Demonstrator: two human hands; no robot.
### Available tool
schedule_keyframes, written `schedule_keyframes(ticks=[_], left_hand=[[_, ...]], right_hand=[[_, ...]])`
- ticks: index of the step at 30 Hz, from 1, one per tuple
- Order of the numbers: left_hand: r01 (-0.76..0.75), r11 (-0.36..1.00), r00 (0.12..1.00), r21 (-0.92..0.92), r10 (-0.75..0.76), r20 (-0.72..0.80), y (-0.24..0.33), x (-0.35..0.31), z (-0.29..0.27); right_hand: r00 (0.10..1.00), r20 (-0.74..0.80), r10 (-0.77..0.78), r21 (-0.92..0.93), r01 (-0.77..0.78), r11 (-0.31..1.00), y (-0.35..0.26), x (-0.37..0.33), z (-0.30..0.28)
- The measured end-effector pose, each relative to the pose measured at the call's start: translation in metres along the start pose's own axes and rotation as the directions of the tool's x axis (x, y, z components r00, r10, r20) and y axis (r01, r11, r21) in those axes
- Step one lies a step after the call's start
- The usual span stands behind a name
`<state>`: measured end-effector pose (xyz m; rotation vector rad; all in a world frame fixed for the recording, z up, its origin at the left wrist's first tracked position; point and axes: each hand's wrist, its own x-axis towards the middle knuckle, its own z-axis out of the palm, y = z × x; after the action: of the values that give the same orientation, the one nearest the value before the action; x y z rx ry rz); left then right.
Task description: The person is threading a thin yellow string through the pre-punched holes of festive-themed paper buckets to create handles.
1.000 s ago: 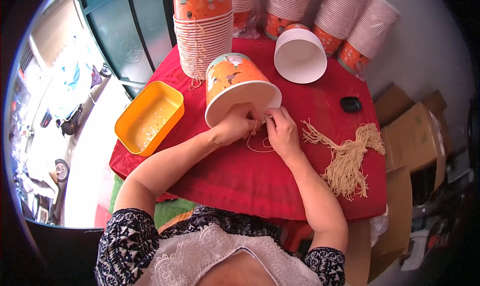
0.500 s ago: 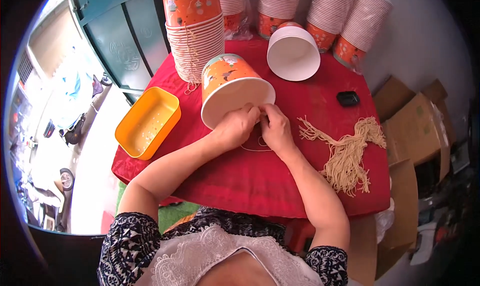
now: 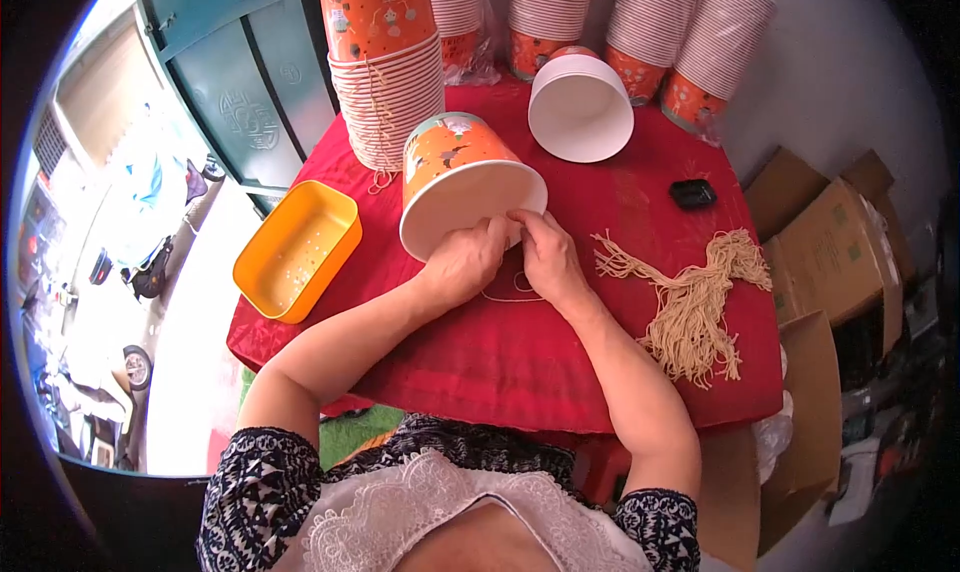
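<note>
An orange patterned paper bucket (image 3: 455,162) lies tilted on its side, its white mouth toward me. At the near right of its rim, my left hand (image 3: 465,260) and my right hand (image 3: 550,259) meet with fingertips pinched close together. A thin cream string (image 3: 512,299) trails from under them onto the red cloth in a loose loop. Both hands are closed on this string at the rim; its end between the fingertips is too small to make out. Right of my right forearm lies a bundle of similar cream strings (image 3: 695,312).
A yellow tub (image 3: 298,252) with small white bits stands left on the red-covered table (image 3: 480,372). Behind are a tall stack of buckets (image 3: 388,92), another bucket (image 3: 582,117) on its side and several wrapped stacks. A small black tray (image 3: 693,194) sits right; cardboard boxes (image 3: 830,252) lie beyond.
My right fingertips have shifted slightly up and left at the bucket's rim. The bucket and string stay nearly in place; the whole view has moved a little.
</note>
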<state>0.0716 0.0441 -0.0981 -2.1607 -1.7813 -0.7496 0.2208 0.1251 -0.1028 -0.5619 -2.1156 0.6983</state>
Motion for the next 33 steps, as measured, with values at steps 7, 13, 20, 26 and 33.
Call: schedule_keyframes(ticks=[7, 13, 20, 26, 33], left_hand=[[-0.100, 0.995, 0.989, -0.015, 0.098, -0.109, -0.002, -0.003, -0.001], [-0.137, 0.990, 0.983, -0.046, 0.130, -0.128, -0.005, -0.004, 0.000], [0.116, 0.935, 0.992, -0.336, -0.127, -0.008, -0.006, -0.004, -0.005], [0.150, 0.889, 0.979, -0.433, -0.196, -0.063, -0.006, 0.000, -0.008], [0.256, 0.888, 0.958, -0.382, -0.287, -0.024, -0.007, 0.003, -0.012]], right_hand=[[0.994, 0.108, 0.006, 0.090, -0.015, 0.996, 0.004, 0.003, -0.010], [0.983, 0.178, -0.038, 0.137, 0.014, 0.990, 0.002, 0.004, -0.016], [0.979, 0.201, 0.023, 0.015, -0.026, 1.000, -0.003, 0.003, -0.019], [0.982, 0.186, -0.034, 0.007, 0.034, 0.999, -0.005, 0.000, -0.020], [0.910, 0.279, -0.306, -0.305, 0.386, 0.870, -0.018, 0.000, -0.022]])
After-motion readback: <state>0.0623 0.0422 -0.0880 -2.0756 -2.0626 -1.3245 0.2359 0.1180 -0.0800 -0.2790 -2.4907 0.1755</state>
